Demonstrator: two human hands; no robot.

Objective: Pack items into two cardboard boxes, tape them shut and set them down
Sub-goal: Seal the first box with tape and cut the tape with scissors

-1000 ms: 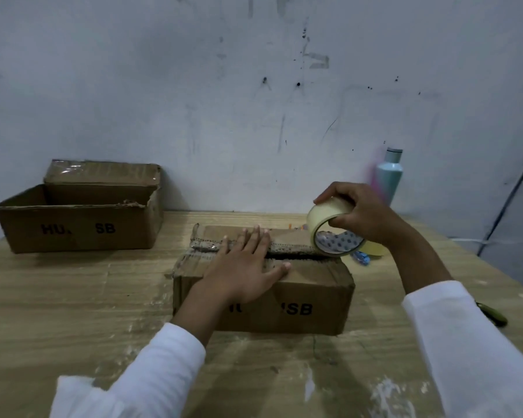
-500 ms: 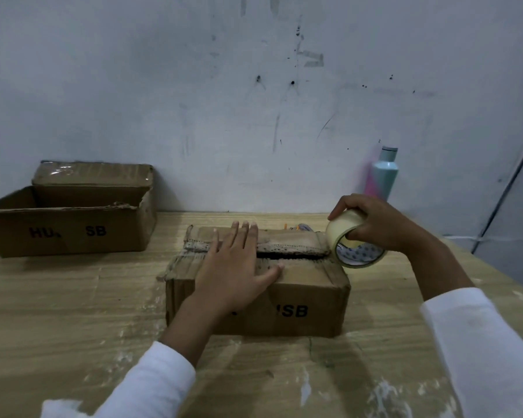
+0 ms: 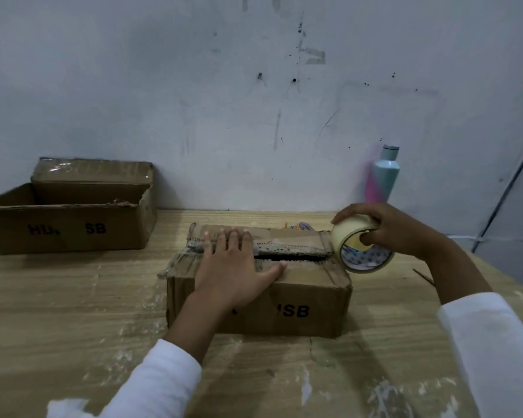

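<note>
Near box (image 3: 308, 300) sits mid-counter (image 3: 73, 312), flaps folded down, dark gap showing along the seam. Left hand (image 3: 234, 267) lies flat on the flaps, fingers straight, pressing. Right hand (image 3: 387, 230) grips the tape roll (image 3: 359, 245) at the box's right top edge, thumb in the core. Second box (image 3: 67, 224) stands open, far left by the wall. Bottle (image 3: 385, 173) upright behind the right hand.

The pale wooden table (image 3: 73, 297), streaked with white smears, is carrying two cardboard boxes. The middle box (image 3: 308, 297) is sitting with its flaps folded down, well apart from the open box (image 3: 67, 233) resting far left by the wall. A blue-and-pink bottle (image 3: 385, 176) is standing back right, its foot out of sight.
</note>
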